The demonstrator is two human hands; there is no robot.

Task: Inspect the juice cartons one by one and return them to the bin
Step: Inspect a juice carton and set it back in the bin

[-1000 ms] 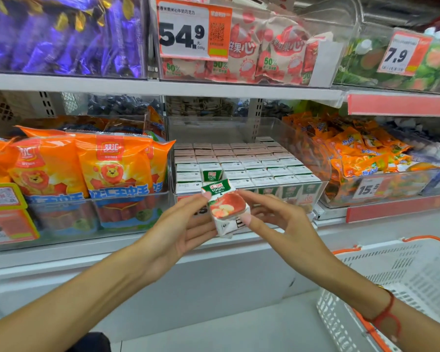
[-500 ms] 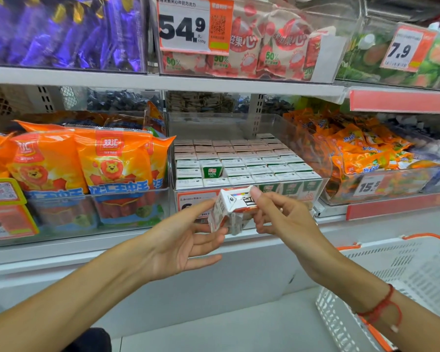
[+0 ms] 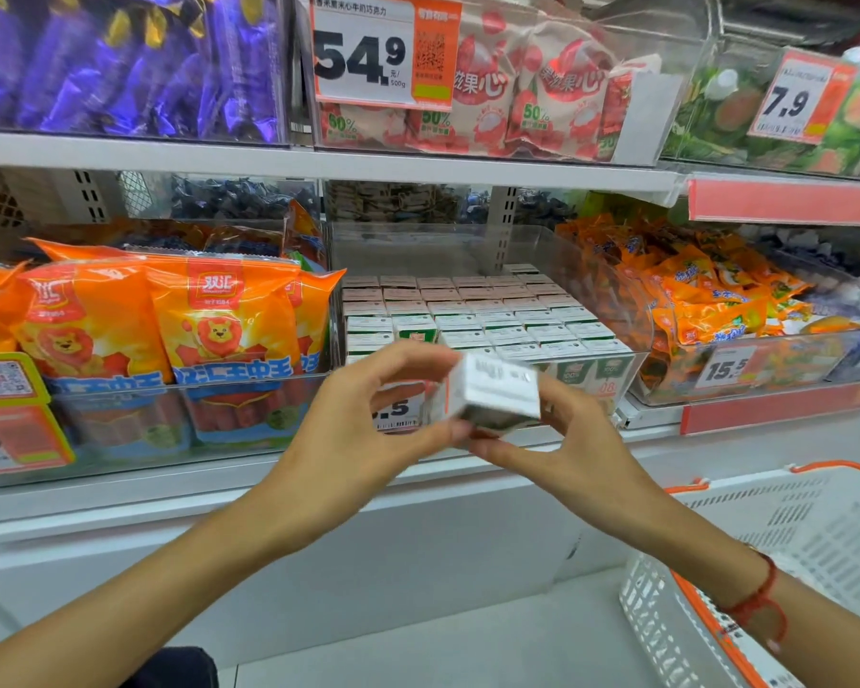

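The small white-and-green juice carton (image 3: 492, 392) had rolled again, picture side gone, a plain printed face up. The left hand (image 3: 363, 419) and right hand (image 3: 562, 439) both pinched it with curled fingers before the clear plastic bin (image 3: 611, 295); inspection continued, return pending.

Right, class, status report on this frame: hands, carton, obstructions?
Left hand and right hand both gripping one juice carton. Carton in front of bin. Nothing blocking.
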